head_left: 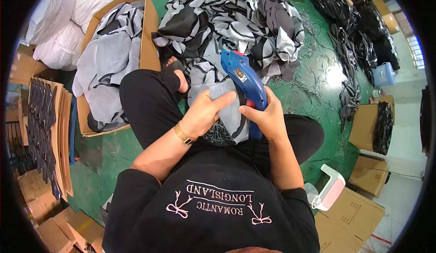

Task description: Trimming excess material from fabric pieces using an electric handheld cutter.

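Note:
Between my knees, my right hand (270, 117) is wrapped round the handle of a blue handheld electric cutter (249, 81) with red parts. Its front end points away from me, toward the heap of cloth. My left hand (200, 113) pinches a grey fabric piece (230, 116) with dark sections, thumb on top, just left of the cutter. I cannot make out whether the blade touches the fabric. Beyond both hands lies a large heap of grey, black and white fabric pieces (236, 28). Thin dark scraps (217, 134) lie below my left hand.
At my left stands an open cardboard box (151, 37) with more grey fabric (106, 55). White sacks (59, 46) sit behind it. Thread-like offcuts (313, 66) litter the green floor (318, 107). Black bags (336, 3), cartons (367, 173) and a pink-and-white object (330, 189) are on the right.

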{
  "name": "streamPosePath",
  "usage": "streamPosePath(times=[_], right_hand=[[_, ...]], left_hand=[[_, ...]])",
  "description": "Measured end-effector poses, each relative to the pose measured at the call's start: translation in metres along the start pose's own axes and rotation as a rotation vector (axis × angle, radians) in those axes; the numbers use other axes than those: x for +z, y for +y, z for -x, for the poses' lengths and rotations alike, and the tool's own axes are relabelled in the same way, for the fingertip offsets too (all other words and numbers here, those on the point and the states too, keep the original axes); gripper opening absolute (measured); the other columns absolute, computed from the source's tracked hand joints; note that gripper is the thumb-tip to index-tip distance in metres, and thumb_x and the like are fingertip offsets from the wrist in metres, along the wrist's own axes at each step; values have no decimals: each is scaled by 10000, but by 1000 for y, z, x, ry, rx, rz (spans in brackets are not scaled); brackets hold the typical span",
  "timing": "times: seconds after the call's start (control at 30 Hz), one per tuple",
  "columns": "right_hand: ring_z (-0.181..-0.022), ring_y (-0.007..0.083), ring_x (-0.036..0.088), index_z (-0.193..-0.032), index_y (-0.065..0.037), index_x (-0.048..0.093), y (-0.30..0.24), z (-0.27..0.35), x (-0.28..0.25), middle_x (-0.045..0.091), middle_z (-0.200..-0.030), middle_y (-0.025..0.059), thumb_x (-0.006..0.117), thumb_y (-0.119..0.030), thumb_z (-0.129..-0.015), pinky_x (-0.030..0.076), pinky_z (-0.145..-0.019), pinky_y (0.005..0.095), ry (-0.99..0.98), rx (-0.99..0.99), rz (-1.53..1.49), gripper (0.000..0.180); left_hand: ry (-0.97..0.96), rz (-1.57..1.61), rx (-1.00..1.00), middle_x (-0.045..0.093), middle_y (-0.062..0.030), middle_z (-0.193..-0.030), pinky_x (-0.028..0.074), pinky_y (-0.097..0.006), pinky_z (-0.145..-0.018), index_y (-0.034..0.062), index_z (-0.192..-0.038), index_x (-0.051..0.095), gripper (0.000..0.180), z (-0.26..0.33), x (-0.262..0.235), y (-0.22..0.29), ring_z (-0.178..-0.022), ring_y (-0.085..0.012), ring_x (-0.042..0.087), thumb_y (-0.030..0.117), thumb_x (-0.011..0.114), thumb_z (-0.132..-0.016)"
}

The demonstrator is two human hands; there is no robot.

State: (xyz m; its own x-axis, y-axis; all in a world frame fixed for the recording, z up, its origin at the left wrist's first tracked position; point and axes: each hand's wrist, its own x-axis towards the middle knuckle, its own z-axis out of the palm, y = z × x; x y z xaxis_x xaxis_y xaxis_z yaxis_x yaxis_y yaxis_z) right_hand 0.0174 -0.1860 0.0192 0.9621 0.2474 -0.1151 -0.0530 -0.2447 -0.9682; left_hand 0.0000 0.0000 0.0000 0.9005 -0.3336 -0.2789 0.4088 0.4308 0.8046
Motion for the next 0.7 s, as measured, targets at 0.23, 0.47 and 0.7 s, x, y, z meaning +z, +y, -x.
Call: streamPosePath(times=[0.23, 0.47, 0.7], right_hand=[[-571, 163, 543, -1051, 30, 503, 8, 15, -22, 523, -659, 71, 710, -200, -715, 461, -520, 274, -88, 163, -606, 457], [-531, 168, 560, -972, 48, 561, 42, 39, -48, 571, -659, 81, 784, -206, -629, 459, -492, 270, -323, 310, -622, 481], [-535, 164, 561, -1060, 60, 555, 38, 37, -45, 568, -705, 63, 779, -133, -594, 467, -486, 277, -374, 375, -665, 552]], left_hand=[[87, 272, 114, 652, -23, -1022, 509, -281, -797, 42, -1097, 598, 233, -15, -9, 11, -913, -127, 629, 65, 646, -871], [-68, 336, 119, 659, -29, -1021, 526, -298, -800, 41, -1131, 585, 262, -24, -25, 30, -910, -136, 639, 79, 637, -877], [-138, 395, 75, 651, -31, -1066, 487, -290, -868, 38, -1163, 574, 302, -27, -20, 28, -965, -130, 619, 58, 637, -869]])
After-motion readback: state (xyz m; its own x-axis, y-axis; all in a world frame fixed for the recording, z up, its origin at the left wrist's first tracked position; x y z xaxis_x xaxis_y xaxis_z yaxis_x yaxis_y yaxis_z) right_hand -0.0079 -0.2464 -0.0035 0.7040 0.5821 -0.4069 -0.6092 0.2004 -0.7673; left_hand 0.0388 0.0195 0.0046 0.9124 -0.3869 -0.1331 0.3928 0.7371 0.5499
